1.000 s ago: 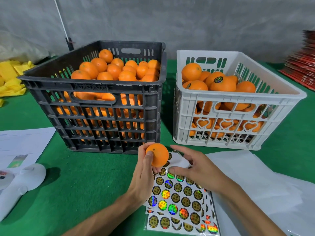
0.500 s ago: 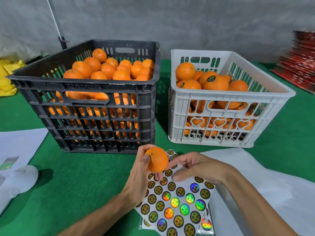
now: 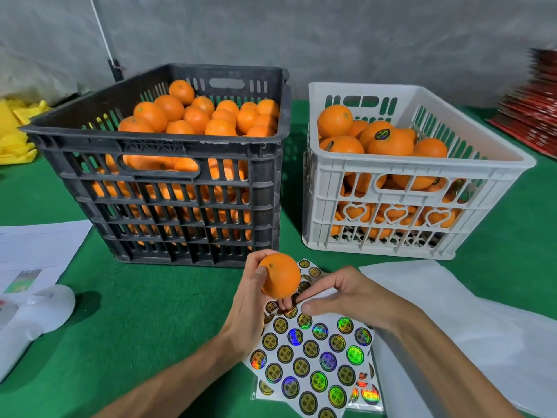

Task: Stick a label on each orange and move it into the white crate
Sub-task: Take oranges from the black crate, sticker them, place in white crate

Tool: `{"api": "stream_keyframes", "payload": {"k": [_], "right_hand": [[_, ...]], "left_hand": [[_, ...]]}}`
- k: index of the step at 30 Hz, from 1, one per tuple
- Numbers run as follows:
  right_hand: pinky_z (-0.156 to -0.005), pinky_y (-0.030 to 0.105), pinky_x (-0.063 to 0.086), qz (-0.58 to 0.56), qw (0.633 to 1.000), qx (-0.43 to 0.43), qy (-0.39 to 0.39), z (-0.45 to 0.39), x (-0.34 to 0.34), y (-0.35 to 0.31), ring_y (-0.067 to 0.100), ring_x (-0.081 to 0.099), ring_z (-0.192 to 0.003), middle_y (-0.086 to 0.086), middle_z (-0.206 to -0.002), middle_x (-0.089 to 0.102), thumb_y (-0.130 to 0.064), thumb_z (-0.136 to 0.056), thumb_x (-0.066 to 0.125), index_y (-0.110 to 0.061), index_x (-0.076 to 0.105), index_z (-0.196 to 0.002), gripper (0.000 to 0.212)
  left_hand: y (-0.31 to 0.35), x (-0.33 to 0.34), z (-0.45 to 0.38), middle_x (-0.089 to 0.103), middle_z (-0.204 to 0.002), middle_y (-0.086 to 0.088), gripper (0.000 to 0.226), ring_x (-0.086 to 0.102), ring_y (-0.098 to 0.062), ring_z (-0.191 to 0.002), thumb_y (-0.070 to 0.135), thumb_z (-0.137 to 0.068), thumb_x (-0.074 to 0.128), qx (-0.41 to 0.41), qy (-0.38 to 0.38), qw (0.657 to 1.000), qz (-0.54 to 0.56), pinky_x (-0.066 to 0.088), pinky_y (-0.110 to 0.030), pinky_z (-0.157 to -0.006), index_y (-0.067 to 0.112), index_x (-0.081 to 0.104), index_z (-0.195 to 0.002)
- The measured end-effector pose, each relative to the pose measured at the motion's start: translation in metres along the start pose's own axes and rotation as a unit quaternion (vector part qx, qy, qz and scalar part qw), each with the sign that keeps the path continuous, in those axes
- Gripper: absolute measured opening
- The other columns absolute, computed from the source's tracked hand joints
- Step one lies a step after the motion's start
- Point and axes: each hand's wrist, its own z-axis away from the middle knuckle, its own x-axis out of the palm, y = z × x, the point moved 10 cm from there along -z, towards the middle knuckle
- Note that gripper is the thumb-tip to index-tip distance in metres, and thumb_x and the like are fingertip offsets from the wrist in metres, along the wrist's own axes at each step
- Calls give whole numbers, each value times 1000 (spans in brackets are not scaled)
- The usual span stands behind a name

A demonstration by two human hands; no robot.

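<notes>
The left hand (image 3: 250,300) grips a smooth round orange (image 3: 280,275) at lower centre, thumb on top, above a glossy label sheet (image 3: 313,354) of round holographic stickers. The right hand (image 3: 346,297) curls its fingers and pinches at the sheet's upper edge just beside the fruit. At upper left, a slatted black crate (image 3: 168,188) is heaped with oranges. At upper right, a white crate (image 3: 407,188) with 3 heart cutouts holds labelled oranges. Both stand on green felt (image 3: 144,312).
</notes>
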Motion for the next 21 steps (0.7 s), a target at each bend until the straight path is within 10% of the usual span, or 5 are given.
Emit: {"api": "stream_keyframes", "payload": {"k": [12, 16, 21], "right_hand": [[-105, 56, 47, 31, 999, -10, 26, -1, -1, -2, 24, 69, -98, 3, -103, 78, -49, -84, 81, -32, 83, -98, 22], [-65, 23, 41, 56, 996, -22, 66, -5, -8, 2, 5, 50, -62, -17, -66, 54, -48, -92, 73, -27, 79, -89, 22], [-57, 22, 38, 119, 974, -91, 167, 0, -24, -12, 2, 52, -57, -16, -65, 60, -31, -104, 58, -23, 63, -83, 23]], "left_hand": [[8, 7, 6, 70, -104, 5, 41, 65, -29, -77, 56, -100, 39, 14, -22, 999, -24, 55, -42, -75, 27, 54, -124], [8, 9, 9, 68, -113, 4, 47, 65, -30, -73, 57, -100, 38, 20, -34, 998, -41, 58, -39, -74, 24, 51, -130], [0, 19, 14, 66, -110, 7, 63, 70, -32, -81, 80, -96, 31, -1, -71, 985, -156, 61, -44, -78, 35, 45, -137]]}}
